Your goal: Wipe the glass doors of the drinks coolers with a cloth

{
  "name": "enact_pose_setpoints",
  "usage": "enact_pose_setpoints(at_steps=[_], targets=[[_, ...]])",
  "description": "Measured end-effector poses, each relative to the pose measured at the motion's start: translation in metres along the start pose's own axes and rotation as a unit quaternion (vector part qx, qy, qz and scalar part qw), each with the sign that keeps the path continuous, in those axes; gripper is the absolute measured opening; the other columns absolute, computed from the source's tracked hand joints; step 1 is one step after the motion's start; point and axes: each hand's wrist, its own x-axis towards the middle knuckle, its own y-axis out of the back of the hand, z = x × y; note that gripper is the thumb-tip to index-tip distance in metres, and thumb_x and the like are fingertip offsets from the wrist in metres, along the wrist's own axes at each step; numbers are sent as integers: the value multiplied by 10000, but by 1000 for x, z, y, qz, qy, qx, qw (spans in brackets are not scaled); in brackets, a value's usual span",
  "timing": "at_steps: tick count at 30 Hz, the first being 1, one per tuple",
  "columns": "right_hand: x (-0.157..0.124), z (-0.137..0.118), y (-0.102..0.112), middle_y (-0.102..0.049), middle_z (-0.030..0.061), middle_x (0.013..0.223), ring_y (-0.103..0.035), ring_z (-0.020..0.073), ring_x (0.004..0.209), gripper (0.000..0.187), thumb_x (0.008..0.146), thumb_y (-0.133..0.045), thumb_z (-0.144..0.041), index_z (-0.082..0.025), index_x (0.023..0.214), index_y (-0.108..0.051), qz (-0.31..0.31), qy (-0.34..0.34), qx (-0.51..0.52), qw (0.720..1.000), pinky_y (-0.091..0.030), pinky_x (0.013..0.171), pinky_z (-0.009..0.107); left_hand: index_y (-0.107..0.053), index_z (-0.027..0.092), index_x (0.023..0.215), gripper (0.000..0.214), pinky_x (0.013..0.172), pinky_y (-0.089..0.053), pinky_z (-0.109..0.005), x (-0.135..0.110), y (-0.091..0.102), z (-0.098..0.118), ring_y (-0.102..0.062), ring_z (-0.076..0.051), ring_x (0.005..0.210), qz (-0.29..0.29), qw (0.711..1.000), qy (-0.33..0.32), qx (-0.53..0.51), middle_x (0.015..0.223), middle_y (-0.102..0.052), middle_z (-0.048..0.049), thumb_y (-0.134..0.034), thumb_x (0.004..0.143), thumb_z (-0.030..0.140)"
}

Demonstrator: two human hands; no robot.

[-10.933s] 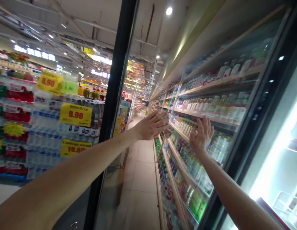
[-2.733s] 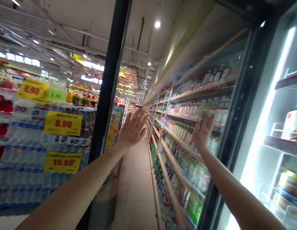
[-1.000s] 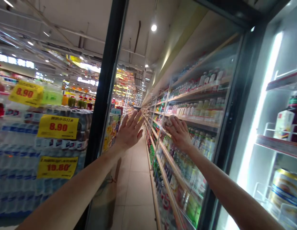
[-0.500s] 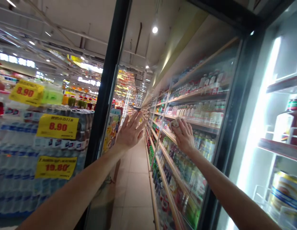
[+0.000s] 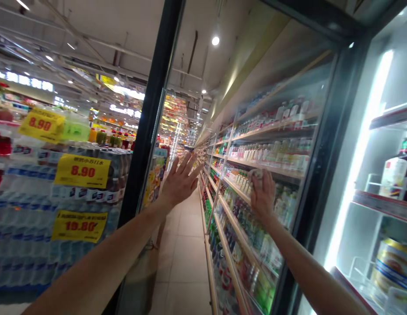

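Two hands, one glass door (image 5: 282,144), one cloth. The left hand (image 5: 180,181) is spread wide and flat, fingers apart — holding nothing, near the door's black frame (image 5: 147,131). The right hand (image 5: 263,194) presses a pale cloth (image 5: 256,173) against the glass — half a second earlier it sat further left.

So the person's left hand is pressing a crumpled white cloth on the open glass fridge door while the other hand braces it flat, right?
Not quite: the head view shows the right hand pressing the crumpled white cloth on the open glass fridge door. The left hand is the one braced flat, fingers spread.
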Motion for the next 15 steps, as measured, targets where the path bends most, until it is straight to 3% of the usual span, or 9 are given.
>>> enact_pose_setpoints(at_steps=[2, 3, 5, 7, 9, 11, 13, 15], targets=[[-12, 8, 3, -321, 94, 1467, -271, 257, 1363, 439, 828, -437, -219, -253, 1254, -532, -28, 41, -7, 999, -279, 1072, 484, -438, 193, 1319, 443, 1140, -138, -472, 0, 1, 0, -175, -255, 1397, 1, 1000, -4, 4, 1456, -343, -122, -438, 879, 249], [-17, 20, 5, -338, 106, 1456, -288, 264, 1354, 440, 827, -435, -227, -241, 1255, -536, -26, 20, -15, 999, -280, 1068, 493, -439, 184, 1318, 441, 1144, -125, -474, 0, 1, 1, -180, -253, 1396, 0, 1000, -8, 6, 1453, -351, -115, -430, 882, 247], [-23, 51, 9, -356, 164, 1432, -324, 301, 1328, 463, 827, -405, -242, -169, 1265, -535, 12, -97, -34, 995, -294, 1045, 531, -428, 165, 1325, 443, 1152, -93, -472, 1, 2, 2, -206, -242, 1391, -5, 1000, -20, 7, 1442, -373, -99, -406, 889, 239], [-20, 72, 9, -355, 224, 1413, -336, 344, 1311, 502, 823, -369, -247, -84, 1272, -523, 67, -236, -45, 968, -305, 1023, 567, -407, 148, 1340, 453, 1158, -70, -461, 1, 2, 2, -236, -227, 1383, -12, 999, -31, 5, 1436, -382, -91, -384, 895, 230], [-11, 68, 6, -327, 230, 1429, -310, 352, 1326, 522, 826, -353, -247, -65, 1293, -496, 101, -302, -37, 947, -295, 1029, 580, -387, 140, 1353, 464, 1161, -65, -449, 1, 1, 2, -244, -216, 1380, -14, 999, -35, 0, 1437, -381, -85, -376, 897, 225], [-1, 39, 1, -274, 187, 1471, -252, 327, 1360, 518, 840, -362, -252, -117, 1331, -460, 92, -254, -18, 963, -277, 1052, 566, -361, 145, 1371, 482, 1162, -70, -445, 1, 0, 1, -232, -212, 1383, -10, 999, -35, -6, 1440, -375, -86, -379, 897, 229], [5, -2, -4, -249, 131, 1495, -217, 293, 1381, 489, 851, -387, -245, -195, 1332, -459, 56, -124, 3, 991, -267, 1070, 539, -328, 160, 1392, 503, 1162, -75, -444, 0, -1, 0, -223, -204, 1386, -8, 999, -33, -15, 1440, -375, -82, -380, 897, 232], [3, -32, -6, -284, 91, 1485, -221, 266, 1384, 441, 851, -415, -228, -249, 1282, -508, 16, 20, 18, 1000, -265, 1081, 503, -309, 167, 1402, 514, 1162, -77, -444, 1, -2, -1, -221, -200, 1387, -10, 999, -31, -18, 1440, -375, -82, -378, 897, 232]])
